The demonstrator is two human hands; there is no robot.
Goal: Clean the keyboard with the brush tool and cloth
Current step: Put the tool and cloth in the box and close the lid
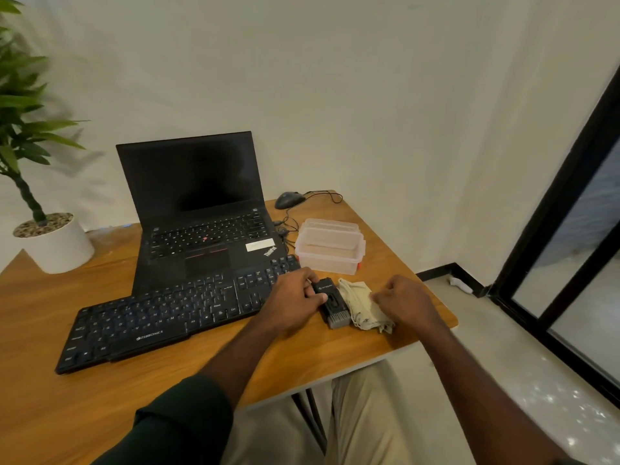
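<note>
On the tabletop [201, 380], the left hand [292, 297] gripped the brush tool [330, 305] just right of the keyboard [161, 317]. The right hand [401, 302], fingers curled, pinched the cloth [360, 305] beside the brush tool.

**Count on the wooden desk**

Showing two hands: left hand [291, 297] and right hand [404, 303]. Lying between them: one black brush tool [330, 305], one beige cloth [362, 308]. Sitting around: one Zebronics keyboard [161, 318], one ThinkPad laptop [198, 209], one wired mouse [289, 199], one clear plastic container [330, 251], one potted plant [50, 239].
</note>
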